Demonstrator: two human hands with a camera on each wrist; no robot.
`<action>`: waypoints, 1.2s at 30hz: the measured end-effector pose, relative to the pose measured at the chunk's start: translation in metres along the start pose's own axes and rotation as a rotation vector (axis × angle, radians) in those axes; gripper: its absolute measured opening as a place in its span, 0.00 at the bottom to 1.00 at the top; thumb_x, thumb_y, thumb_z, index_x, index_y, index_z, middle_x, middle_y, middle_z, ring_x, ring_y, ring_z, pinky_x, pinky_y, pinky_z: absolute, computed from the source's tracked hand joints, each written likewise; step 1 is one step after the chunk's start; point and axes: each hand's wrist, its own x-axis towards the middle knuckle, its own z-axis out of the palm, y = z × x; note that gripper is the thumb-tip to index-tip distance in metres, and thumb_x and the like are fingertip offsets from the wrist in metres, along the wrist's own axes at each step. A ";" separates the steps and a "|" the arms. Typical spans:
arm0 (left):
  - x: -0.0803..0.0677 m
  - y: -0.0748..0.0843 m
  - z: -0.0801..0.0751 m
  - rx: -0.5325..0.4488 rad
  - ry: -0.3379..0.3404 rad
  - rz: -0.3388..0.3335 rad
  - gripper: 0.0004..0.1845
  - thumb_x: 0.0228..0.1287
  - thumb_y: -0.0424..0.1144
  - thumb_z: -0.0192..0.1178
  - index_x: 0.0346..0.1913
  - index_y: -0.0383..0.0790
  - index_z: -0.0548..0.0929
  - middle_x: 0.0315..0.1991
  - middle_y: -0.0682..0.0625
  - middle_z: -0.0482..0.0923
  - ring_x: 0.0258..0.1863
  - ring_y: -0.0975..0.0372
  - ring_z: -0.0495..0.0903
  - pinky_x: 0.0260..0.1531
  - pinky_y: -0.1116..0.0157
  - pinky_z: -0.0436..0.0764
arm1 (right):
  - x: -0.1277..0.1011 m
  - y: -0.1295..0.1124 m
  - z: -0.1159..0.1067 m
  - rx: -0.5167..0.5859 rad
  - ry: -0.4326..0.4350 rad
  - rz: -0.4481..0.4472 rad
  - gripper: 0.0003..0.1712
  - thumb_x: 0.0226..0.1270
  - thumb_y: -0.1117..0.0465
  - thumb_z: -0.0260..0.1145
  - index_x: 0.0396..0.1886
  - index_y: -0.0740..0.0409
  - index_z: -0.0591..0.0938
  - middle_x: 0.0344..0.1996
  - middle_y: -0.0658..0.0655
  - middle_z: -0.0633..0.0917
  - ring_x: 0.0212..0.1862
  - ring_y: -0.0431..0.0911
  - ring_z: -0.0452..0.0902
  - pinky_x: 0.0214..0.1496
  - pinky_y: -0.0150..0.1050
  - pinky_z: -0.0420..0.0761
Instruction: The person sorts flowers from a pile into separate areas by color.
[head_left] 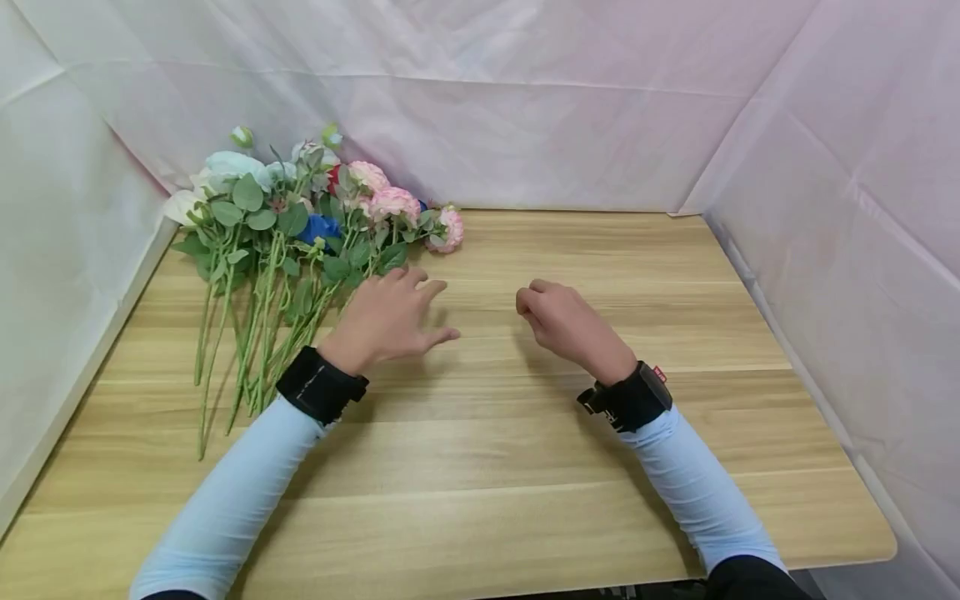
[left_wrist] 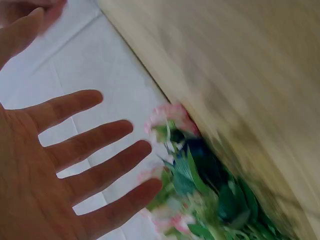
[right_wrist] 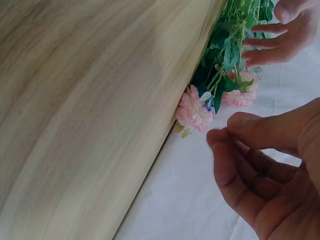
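My left hand [head_left: 384, 321] is over the table beside a bunch of artificial flowers, its fingers straight and spread with nothing in them. The left wrist view shows its bare palm [left_wrist: 30, 175], and the pink flowers [left_wrist: 170, 120] beyond the fingertips. To the right, my right hand [head_left: 573, 327] has its fingers curled in; the right wrist view shows its thumb [right_wrist: 270, 130] meeting the index fingertip, with nothing visible between them. The bunch has pink blooms [head_left: 395, 205], a blue bloom [head_left: 320, 230], pale blooms [head_left: 234, 167], and long green stems [head_left: 262, 333] pointing toward me.
The flowers lie at the back left of a wooden table [head_left: 480, 500]. White cloth [head_left: 525, 142] hangs behind it, with more cloth along the left and right sides. Each wrist has a black strap [head_left: 318, 387] over a light blue sleeve [head_left: 232, 500].
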 end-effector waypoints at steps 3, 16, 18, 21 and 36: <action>-0.002 -0.017 -0.006 -0.043 0.036 -0.051 0.43 0.65 0.73 0.58 0.70 0.43 0.76 0.63 0.38 0.80 0.53 0.45 0.85 0.43 0.45 0.87 | 0.000 0.000 0.000 -0.002 0.013 -0.016 0.09 0.73 0.73 0.59 0.37 0.63 0.85 0.32 0.56 0.83 0.33 0.47 0.80 0.38 0.38 0.82; -0.020 -0.074 -0.019 -0.224 0.044 -0.268 0.33 0.69 0.46 0.66 0.10 0.48 0.59 0.15 0.57 0.46 0.14 0.64 0.48 0.18 0.67 0.52 | 0.002 0.000 -0.001 0.003 -0.001 -0.010 0.07 0.71 0.72 0.62 0.38 0.62 0.85 0.32 0.56 0.85 0.33 0.47 0.80 0.38 0.39 0.84; -0.020 -0.075 -0.019 -0.217 0.010 -0.278 0.32 0.68 0.43 0.66 0.11 0.49 0.58 0.16 0.57 0.45 0.15 0.65 0.46 0.18 0.67 0.52 | 0.002 0.000 -0.001 -0.002 0.006 -0.010 0.06 0.70 0.72 0.63 0.38 0.61 0.85 0.32 0.56 0.85 0.33 0.47 0.81 0.38 0.39 0.84; -0.021 -0.076 -0.019 -0.205 -0.018 -0.289 0.29 0.64 0.36 0.63 0.13 0.49 0.56 0.17 0.57 0.44 0.18 0.64 0.46 0.19 0.66 0.53 | 0.001 0.000 -0.001 -0.004 0.012 -0.008 0.06 0.71 0.71 0.63 0.37 0.60 0.85 0.32 0.55 0.85 0.32 0.46 0.80 0.37 0.39 0.83; -0.027 -0.067 -0.033 -0.178 0.089 -0.233 0.20 0.44 0.20 0.44 0.19 0.50 0.50 0.21 0.55 0.42 0.22 0.62 0.42 0.24 0.65 0.47 | 0.001 -0.002 -0.001 0.006 0.006 -0.001 0.03 0.69 0.69 0.66 0.37 0.59 0.85 0.30 0.54 0.85 0.28 0.44 0.78 0.33 0.37 0.80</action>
